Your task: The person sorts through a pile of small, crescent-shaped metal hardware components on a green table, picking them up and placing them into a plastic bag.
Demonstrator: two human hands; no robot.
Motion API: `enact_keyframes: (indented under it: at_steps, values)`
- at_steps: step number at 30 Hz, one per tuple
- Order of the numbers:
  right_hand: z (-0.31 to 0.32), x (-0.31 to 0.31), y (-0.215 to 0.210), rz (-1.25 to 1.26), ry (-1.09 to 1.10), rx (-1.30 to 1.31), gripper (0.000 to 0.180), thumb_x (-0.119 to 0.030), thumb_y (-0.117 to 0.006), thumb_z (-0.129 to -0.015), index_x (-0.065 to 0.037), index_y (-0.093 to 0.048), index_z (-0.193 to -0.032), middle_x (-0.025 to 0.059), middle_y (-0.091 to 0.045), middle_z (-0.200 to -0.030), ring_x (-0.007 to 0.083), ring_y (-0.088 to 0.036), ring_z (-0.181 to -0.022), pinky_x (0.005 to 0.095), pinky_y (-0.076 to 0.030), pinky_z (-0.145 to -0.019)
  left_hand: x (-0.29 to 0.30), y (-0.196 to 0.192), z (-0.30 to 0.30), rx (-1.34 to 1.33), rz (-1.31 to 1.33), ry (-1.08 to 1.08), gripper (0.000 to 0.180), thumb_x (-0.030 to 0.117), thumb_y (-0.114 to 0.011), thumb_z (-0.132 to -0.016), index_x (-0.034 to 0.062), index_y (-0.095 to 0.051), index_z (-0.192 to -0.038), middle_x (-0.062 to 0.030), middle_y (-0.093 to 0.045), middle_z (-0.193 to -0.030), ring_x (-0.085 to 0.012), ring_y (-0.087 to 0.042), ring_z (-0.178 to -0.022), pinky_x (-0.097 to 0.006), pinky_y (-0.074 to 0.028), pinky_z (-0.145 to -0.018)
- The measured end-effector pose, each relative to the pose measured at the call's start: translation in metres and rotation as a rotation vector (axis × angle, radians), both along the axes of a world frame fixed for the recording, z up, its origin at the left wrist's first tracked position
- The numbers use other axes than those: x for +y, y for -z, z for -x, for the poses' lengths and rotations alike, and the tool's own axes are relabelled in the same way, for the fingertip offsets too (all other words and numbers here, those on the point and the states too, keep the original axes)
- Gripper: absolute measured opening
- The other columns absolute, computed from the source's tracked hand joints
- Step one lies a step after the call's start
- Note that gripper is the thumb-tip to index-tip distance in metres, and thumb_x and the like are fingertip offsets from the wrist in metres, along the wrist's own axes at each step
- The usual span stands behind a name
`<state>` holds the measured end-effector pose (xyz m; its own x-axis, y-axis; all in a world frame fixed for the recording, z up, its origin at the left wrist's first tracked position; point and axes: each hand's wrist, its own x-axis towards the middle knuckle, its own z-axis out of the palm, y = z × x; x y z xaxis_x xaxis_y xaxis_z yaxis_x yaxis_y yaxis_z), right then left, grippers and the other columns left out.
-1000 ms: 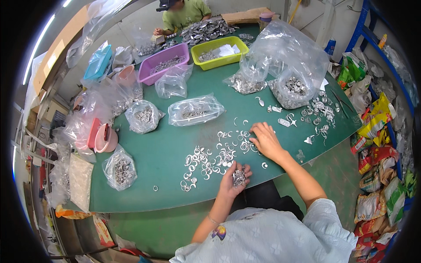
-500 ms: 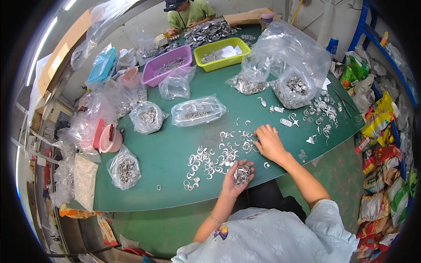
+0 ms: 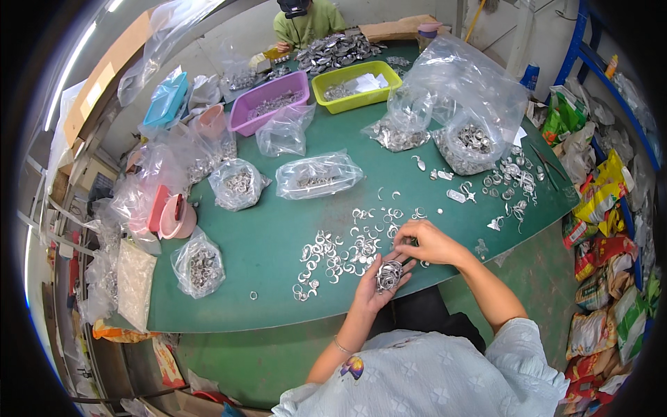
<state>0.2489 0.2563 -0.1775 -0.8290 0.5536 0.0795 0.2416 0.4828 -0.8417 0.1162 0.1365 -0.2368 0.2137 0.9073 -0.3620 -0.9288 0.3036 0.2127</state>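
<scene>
My left hand [image 3: 372,290] is cupped palm up at the table's near edge and holds a small heap of silvery metal rings [image 3: 390,275]. Just above its fingers is my right hand [image 3: 432,243], its fingertips bent together in a pinch; whatever is between them is too small to make out. Loose ring and crescent-shaped metal pieces [image 3: 324,251] lie scattered on the green table [image 3: 243,306], left of and beyond my hands. One lone ring [image 3: 253,295] rests farther left.
Clear bags of metal pieces [image 3: 198,267] stand at left, with another bag [image 3: 319,177] mid-table. Purple [image 3: 240,111] and yellow-green baskets [image 3: 340,104] sit farther back. Large bag [image 3: 458,156], pliers [image 3: 549,163] and loose parts [image 3: 514,174] are at right. Across works a person in green [image 3: 319,21].
My right hand has come back from the scattered pieces to my left hand, its fingers drawing together. The left still holds the rings. The person across has shifted.
</scene>
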Motion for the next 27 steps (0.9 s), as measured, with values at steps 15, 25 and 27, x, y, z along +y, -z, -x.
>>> enact_keyframes:
  at_steps: [15, 25, 27]
  values:
    - [0.016, 0.021, 0.048, -0.563, 0.312, -0.27, 0.012, -0.014, -0.065, -0.074, -0.006, -0.058, -0.079, 0.0106, -0.057, -0.081, 0.029, -0.051, -0.085, 0.0422, -0.035, -0.076, -0.005, 0.028, 0.005, -0.159, -0.1, 0.049, 0.02, 0.024, -0.055, -0.087, 0.0053, -0.054, -0.093, -0.0074, -0.048, -0.081, -0.0183, -0.046, -0.073, -0.026, -0.042, -0.053]
    - [0.014, 0.029, 0.046, -0.452, 0.141, -0.365, 0.01, -0.012, -0.062, -0.076, -0.006, -0.055, -0.081, 0.0097, -0.058, -0.081, 0.0284, -0.053, -0.087, 0.0426, -0.034, -0.076, -0.002, 0.031, 0.006, -0.183, -0.175, 0.067, 0.019, 0.024, -0.053, -0.089, 0.0059, -0.053, -0.094, -0.0084, -0.052, -0.083, -0.0199, -0.051, -0.078, -0.028, -0.046, -0.055]
    - [0.016, 0.028, 0.038, -0.381, 0.133, -0.387, 0.006, -0.007, -0.059, -0.074, -0.005, -0.055, -0.077, 0.011, -0.058, -0.082, 0.0304, -0.053, -0.086, 0.0431, -0.035, -0.075, -0.002, 0.032, 0.005, -0.183, -0.162, 0.063, 0.019, 0.024, -0.053, -0.089, 0.0056, -0.053, -0.094, -0.0084, -0.052, -0.083, -0.0198, -0.051, -0.077, -0.028, -0.046, -0.055]
